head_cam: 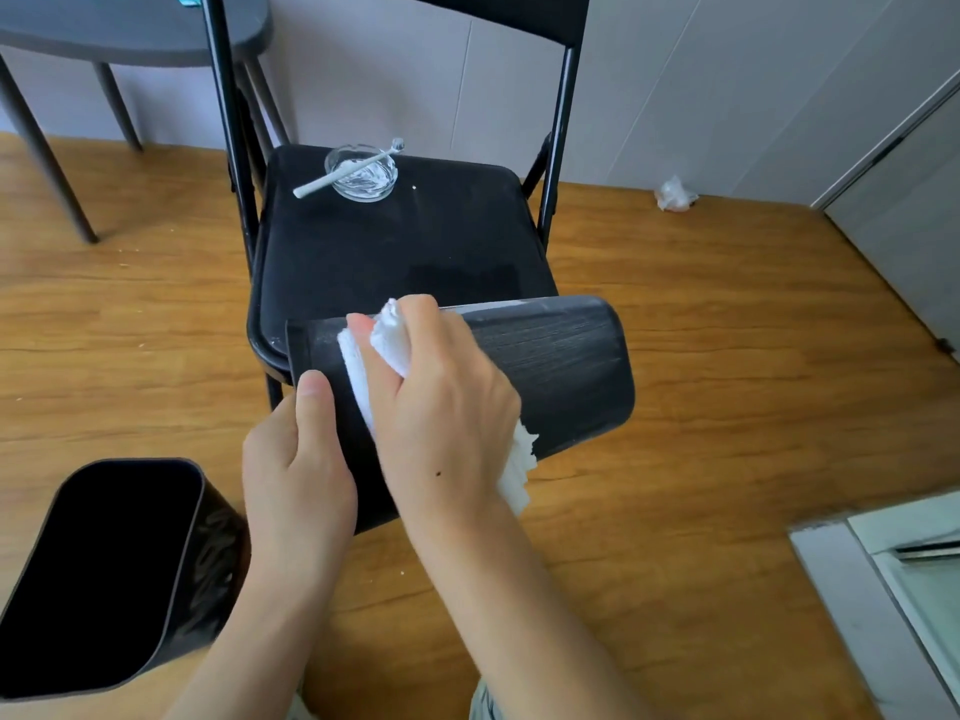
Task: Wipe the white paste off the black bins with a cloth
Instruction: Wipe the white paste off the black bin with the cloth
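We hold a black bin tipped on its side in front of us, its base end pointing right and its open end toward our left hand. That hand grips the bin near its rim, thumb laid over the upper face and the other fingers curled out of sight beneath. Our right hand is closed around a bunched white cloth and presses it against the bin's upper face; a loose end of the cloth hangs out below the wrist. Thin white streaks of paste run across the bin's face to the right of the cloth. The held bin overlaps the front edge of a black folding chair, whose seat carries a glass dish with a white toothbrush resting across it. A second black bin stands on the wooden floor at lower left, its mouth toward us and smears on its outer side. A crumpled white wad lies on the floor by the wall.
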Action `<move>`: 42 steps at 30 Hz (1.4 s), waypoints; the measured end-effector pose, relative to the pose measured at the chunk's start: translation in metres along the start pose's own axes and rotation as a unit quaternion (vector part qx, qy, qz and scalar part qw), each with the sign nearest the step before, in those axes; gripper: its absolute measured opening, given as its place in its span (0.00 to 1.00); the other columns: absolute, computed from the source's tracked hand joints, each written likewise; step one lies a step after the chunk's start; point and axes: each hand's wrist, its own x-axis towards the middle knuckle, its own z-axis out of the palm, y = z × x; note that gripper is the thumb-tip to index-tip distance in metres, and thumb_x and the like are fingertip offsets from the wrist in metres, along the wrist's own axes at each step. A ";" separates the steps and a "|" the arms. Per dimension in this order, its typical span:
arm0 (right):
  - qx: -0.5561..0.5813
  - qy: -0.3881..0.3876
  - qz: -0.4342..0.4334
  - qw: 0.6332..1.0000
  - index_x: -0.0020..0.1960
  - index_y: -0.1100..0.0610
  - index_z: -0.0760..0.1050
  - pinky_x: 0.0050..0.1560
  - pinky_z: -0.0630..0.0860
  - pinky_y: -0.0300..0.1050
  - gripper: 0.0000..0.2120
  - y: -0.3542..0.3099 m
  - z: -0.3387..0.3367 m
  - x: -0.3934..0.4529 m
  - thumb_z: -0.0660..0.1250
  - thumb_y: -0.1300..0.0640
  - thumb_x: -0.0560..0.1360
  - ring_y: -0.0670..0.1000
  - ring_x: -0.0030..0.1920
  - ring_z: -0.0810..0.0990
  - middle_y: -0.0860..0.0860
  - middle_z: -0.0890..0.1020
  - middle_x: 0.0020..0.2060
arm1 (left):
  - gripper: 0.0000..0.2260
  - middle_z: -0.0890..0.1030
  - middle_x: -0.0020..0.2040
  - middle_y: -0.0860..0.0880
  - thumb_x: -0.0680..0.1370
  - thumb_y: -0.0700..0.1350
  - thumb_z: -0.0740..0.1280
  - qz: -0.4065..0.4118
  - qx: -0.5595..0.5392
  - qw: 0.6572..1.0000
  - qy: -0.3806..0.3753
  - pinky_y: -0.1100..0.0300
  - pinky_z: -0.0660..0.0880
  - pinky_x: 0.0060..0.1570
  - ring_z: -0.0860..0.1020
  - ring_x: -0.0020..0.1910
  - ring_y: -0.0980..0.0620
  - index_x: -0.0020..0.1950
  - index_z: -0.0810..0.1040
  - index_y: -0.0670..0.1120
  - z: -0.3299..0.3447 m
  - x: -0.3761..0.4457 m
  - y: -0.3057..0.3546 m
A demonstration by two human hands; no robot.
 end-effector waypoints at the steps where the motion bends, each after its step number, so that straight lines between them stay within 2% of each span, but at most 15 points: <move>1: -0.010 0.004 -0.006 1.000 0.43 0.52 0.75 0.26 0.60 0.40 0.14 0.005 -0.001 0.004 0.63 0.41 0.76 0.51 0.29 0.75 0.48 0.75 0.32 | 0.22 0.59 0.23 0.56 0.85 0.49 0.54 -0.003 -0.003 1.000 0.002 0.64 0.56 0.24 0.59 0.24 0.57 0.32 0.55 0.47 0.000 0.000 0.000; 4: -0.063 0.023 0.027 0.997 0.43 0.51 0.75 0.29 0.60 0.41 0.13 0.036 -0.006 0.026 0.66 0.41 0.73 0.54 0.31 0.75 0.48 0.76 0.33 | 0.22 0.58 0.24 0.56 0.84 0.51 0.55 -0.019 -0.012 1.000 0.012 0.57 0.55 0.30 0.57 0.26 0.57 0.32 0.55 0.48 0.004 0.001 -0.001; 7: -0.097 0.034 0.075 0.992 0.45 0.51 0.76 0.29 0.59 0.40 0.14 0.085 -0.020 0.049 0.63 0.41 0.75 0.52 0.33 0.74 0.47 0.78 0.35 | 0.21 0.58 0.25 0.56 0.84 0.52 0.55 -0.027 -0.023 0.999 0.019 0.54 0.54 0.32 0.57 0.27 0.57 0.32 0.55 0.49 0.006 0.003 -0.001; 9: -0.104 0.047 0.094 0.989 0.46 0.53 0.76 0.28 0.57 0.37 0.15 0.116 -0.032 0.059 0.62 0.41 0.76 0.49 0.34 0.72 0.47 0.78 0.36 | 0.21 0.58 0.24 0.57 0.84 0.52 0.55 -0.025 -0.031 0.999 0.011 0.55 0.54 0.32 0.56 0.27 0.57 0.33 0.55 0.49 0.006 0.004 0.000; 14: -0.124 0.045 0.134 0.982 0.50 0.55 0.76 0.32 0.58 0.41 0.17 0.143 -0.045 0.069 0.58 0.42 0.79 0.48 0.37 0.69 0.50 0.80 0.40 | 0.21 0.58 0.23 0.57 0.84 0.52 0.55 -0.022 -0.031 0.999 0.012 0.62 0.53 0.27 0.57 0.26 0.58 0.33 0.55 0.49 0.006 0.006 0.001; 19: -0.114 0.061 0.115 0.985 0.46 0.56 0.75 0.28 0.54 0.34 0.18 0.118 -0.039 0.051 0.59 0.42 0.78 0.48 0.32 0.69 0.49 0.78 0.35 | 0.21 0.59 0.23 0.58 0.84 0.54 0.54 -0.076 -0.067 0.995 0.001 0.57 0.55 0.33 0.58 0.25 0.59 0.32 0.56 0.51 0.006 0.004 0.003; 22: -0.092 0.047 0.088 0.991 0.44 0.55 0.75 0.28 0.57 0.38 0.15 0.084 -0.028 0.030 0.62 0.43 0.77 0.50 0.32 0.73 0.49 0.78 0.35 | 0.25 0.62 0.22 0.58 0.84 0.56 0.54 -0.103 -0.103 0.989 -0.006 0.56 0.58 0.34 0.61 0.25 0.59 0.26 0.61 0.53 0.005 0.003 0.004; 25: -0.076 0.024 0.026 0.996 0.43 0.54 0.75 0.29 0.58 0.38 0.13 0.042 -0.017 0.012 0.64 0.45 0.76 0.51 0.31 0.75 0.49 0.76 0.34 | 0.20 0.72 0.23 0.64 0.84 0.55 0.54 -0.123 -0.122 0.985 -0.013 0.65 0.68 0.36 0.70 0.25 0.66 0.33 0.69 0.54 0.004 0.001 0.006; 27: -0.062 0.001 -0.024 0.998 0.43 0.54 0.74 0.27 0.59 0.39 0.13 0.016 -0.010 0.004 0.64 0.44 0.76 0.51 0.30 0.74 0.49 0.75 0.33 | 0.19 0.75 0.26 0.64 0.84 0.56 0.54 -0.134 -0.139 0.980 -0.037 0.65 0.71 0.38 0.73 0.27 0.67 0.36 0.73 0.53 0.002 0.000 0.006; 31: -0.033 -0.028 -0.079 0.996 0.43 0.54 0.73 0.23 0.67 0.45 0.13 -0.009 -0.002 -0.004 0.62 0.44 0.78 0.51 0.29 0.73 0.49 0.72 0.33 | 0.20 0.78 0.39 0.49 0.84 0.54 0.55 -0.124 -0.146 0.977 -0.096 0.53 0.70 0.42 0.75 0.40 0.52 0.47 0.77 0.40 -0.002 0.006 0.000; 37: -0.018 -0.039 -0.083 0.996 0.46 0.55 0.75 0.25 0.64 0.44 0.14 -0.008 -0.001 0.000 0.62 0.44 0.78 0.52 0.30 0.74 0.50 0.74 0.34 | 0.20 0.81 0.48 0.41 0.80 0.60 0.58 -0.140 -0.184 0.967 -0.104 0.41 0.75 0.53 0.77 0.48 0.45 0.49 0.81 0.46 -0.003 0.009 0.001; 39: -0.017 -0.036 -0.088 0.995 0.46 0.55 0.76 0.25 0.62 0.43 0.14 -0.003 -0.001 0.003 0.63 0.44 0.77 0.53 0.31 0.75 0.50 0.75 0.35 | 0.22 0.80 0.44 0.35 0.79 0.61 0.57 -0.134 -0.179 0.969 -0.101 0.39 0.77 0.51 0.78 0.43 0.45 0.43 0.79 0.44 -0.004 0.007 0.001; 40: -0.026 -0.032 -0.087 0.995 0.46 0.54 0.76 0.25 0.61 0.42 0.14 0.003 -0.002 0.006 0.63 0.44 0.76 0.53 0.31 0.76 0.50 0.75 0.35 | 0.22 0.78 0.36 0.37 0.81 0.60 0.57 -0.131 -0.176 0.972 -0.087 0.44 0.77 0.43 0.76 0.36 0.48 0.37 0.75 0.45 -0.003 0.006 0.002; 41: -0.041 -0.026 -0.081 0.996 0.46 0.53 0.76 0.26 0.60 0.41 0.13 0.011 -0.004 0.009 0.64 0.43 0.75 0.54 0.31 0.76 0.49 0.75 0.35 | 0.22 0.72 0.28 0.44 0.82 0.59 0.56 -0.130 -0.173 0.974 -0.066 0.52 0.72 0.35 0.71 0.30 0.54 0.33 0.69 0.48 -0.003 0.004 0.004; 42: -0.058 -0.015 -0.070 0.996 0.46 0.53 0.76 0.26 0.59 0.40 0.13 0.021 -0.007 0.015 0.65 0.43 0.75 0.54 0.32 0.77 0.49 0.76 0.35 | 0.22 0.66 0.24 0.52 0.83 0.58 0.55 -0.133 -0.170 0.975 -0.047 0.56 0.65 0.32 0.66 0.26 0.58 0.32 0.64 0.50 -0.002 0.002 0.007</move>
